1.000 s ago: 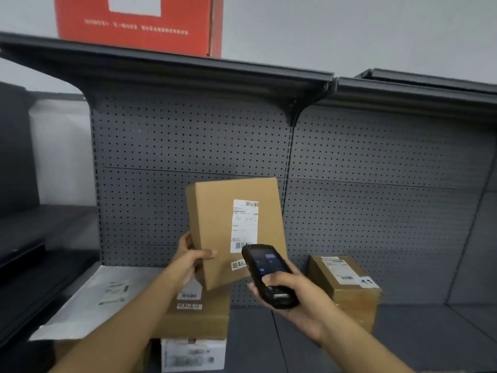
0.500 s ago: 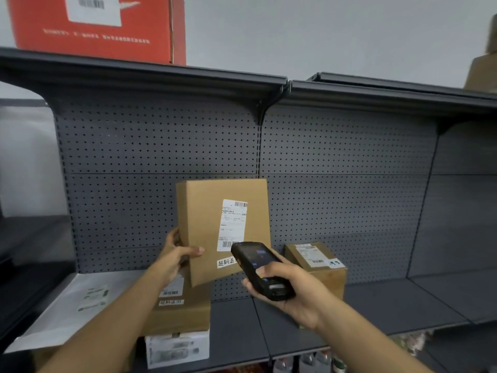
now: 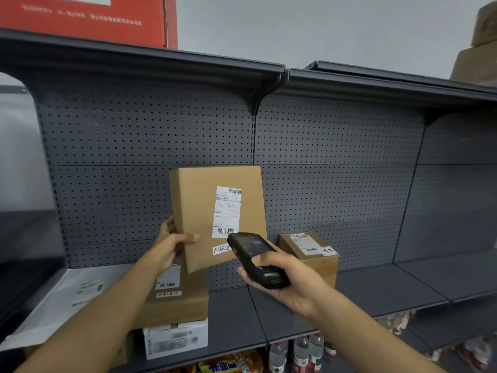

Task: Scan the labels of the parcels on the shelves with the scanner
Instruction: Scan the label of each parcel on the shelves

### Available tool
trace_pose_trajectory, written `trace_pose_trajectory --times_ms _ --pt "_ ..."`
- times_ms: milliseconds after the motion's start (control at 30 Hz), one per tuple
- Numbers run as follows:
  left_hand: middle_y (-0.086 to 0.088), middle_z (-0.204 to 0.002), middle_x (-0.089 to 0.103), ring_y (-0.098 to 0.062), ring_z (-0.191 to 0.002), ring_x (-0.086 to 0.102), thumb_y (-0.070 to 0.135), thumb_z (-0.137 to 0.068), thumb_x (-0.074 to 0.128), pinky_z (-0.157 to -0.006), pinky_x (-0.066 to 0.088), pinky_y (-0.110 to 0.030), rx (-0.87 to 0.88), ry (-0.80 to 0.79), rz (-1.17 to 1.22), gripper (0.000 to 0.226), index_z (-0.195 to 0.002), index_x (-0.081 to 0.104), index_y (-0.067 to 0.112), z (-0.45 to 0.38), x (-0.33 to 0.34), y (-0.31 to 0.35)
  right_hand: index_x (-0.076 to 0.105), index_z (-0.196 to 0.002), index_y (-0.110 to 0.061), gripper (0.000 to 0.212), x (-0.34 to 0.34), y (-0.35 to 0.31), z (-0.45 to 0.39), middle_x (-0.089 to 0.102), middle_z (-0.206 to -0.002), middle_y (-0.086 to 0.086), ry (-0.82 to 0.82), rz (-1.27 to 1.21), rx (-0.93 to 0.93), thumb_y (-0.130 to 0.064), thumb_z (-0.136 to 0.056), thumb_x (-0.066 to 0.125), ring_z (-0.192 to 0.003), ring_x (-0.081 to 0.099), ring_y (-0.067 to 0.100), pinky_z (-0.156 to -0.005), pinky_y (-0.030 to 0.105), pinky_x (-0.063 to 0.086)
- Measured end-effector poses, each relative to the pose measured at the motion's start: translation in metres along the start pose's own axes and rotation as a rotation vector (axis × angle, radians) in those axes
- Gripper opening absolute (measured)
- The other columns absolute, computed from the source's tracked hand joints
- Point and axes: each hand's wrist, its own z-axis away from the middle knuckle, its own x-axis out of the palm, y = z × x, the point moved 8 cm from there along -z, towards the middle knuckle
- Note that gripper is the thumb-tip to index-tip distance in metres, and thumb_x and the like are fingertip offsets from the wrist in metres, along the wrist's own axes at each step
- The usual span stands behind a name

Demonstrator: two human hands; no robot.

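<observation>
My left hand (image 3: 172, 244) grips the left edge of a flat brown parcel (image 3: 196, 211), held upright above the shelf (image 3: 376, 286) with its white label (image 3: 227, 211) facing me. In my right hand (image 3: 290, 281) is a black handheld scanner (image 3: 255, 258), its top end just below the label's barcode. A small brown box (image 3: 320, 262) with a label on top stands on the shelf behind the scanner. Under the held parcel, a brown box (image 3: 177, 305) lies on a white box (image 3: 174, 339). A white mailer bag (image 3: 67, 297) lies at the left.
The grey pegboard back panel (image 3: 336, 157) runs behind everything. A red carton (image 3: 86, 20) sits on the upper shelf at the left and brown boxes (image 3: 481, 49) at the far right. Water bottles (image 3: 298, 351) and snack packs stand on the shelf below.
The view has swung a little to the right and down, showing more of the lower shelf. Both hands keep their hold; parcel and scanner stay close together.
</observation>
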Motion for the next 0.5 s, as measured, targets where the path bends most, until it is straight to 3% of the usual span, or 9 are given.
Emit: trace_pose_trajectory --times_ms 133,300,400,500 --pt "0.005 -0.11 0.057 -0.016 -0.094 0.057 -0.016 -0.073 0.068 -0.072 0.048 -0.036 -0.001 -0.001 0.005 0.095 -0.147 0.021 0.02 -0.006 -0.006 -0.003 0.057 -0.088 0.003 0.019 0.004 0.002 -0.002 0.057 -0.107 0.03 0.011 0.011 -0.001 0.015 -0.073 0.06 -0.088 0.065 0.041 -0.072 0.042 0.062" --pt "0.004 -0.112 0.057 -0.017 -0.096 0.057 -0.015 -0.072 0.069 -0.077 0.048 -0.034 -0.015 -0.022 0.013 0.096 -0.147 0.02 0.02 -0.016 -0.012 -0.011 0.056 -0.088 0.002 0.026 0.006 0.005 -0.01 0.055 -0.113 0.033 0.032 0.011 -0.003 0.013 -0.066 0.063 -0.089 0.065 0.041 -0.069 0.041 0.063" --pt "0.002 -0.117 0.056 -0.018 -0.098 0.058 -0.013 -0.072 0.071 -0.074 0.049 -0.034 -0.027 -0.04 0.014 0.097 -0.147 0.02 0.022 -0.022 -0.014 -0.015 0.055 -0.089 0.004 0.019 0.006 0.003 -0.014 0.055 -0.11 0.034 0.036 0.018 -0.016 0.015 -0.074 0.058 -0.078 0.07 0.039 -0.067 0.039 0.063" --pt "0.003 -0.117 0.056 -0.016 -0.097 0.057 -0.013 -0.072 0.07 -0.072 0.048 -0.032 -0.023 -0.04 0.01 0.096 -0.147 0.021 0.021 -0.028 -0.015 -0.017 0.055 -0.088 0.004 0.022 0.006 0.001 -0.018 0.057 -0.105 0.033 0.039 0.023 -0.035 0.015 -0.07 0.06 -0.069 0.073 0.038 -0.067 0.04 0.063"
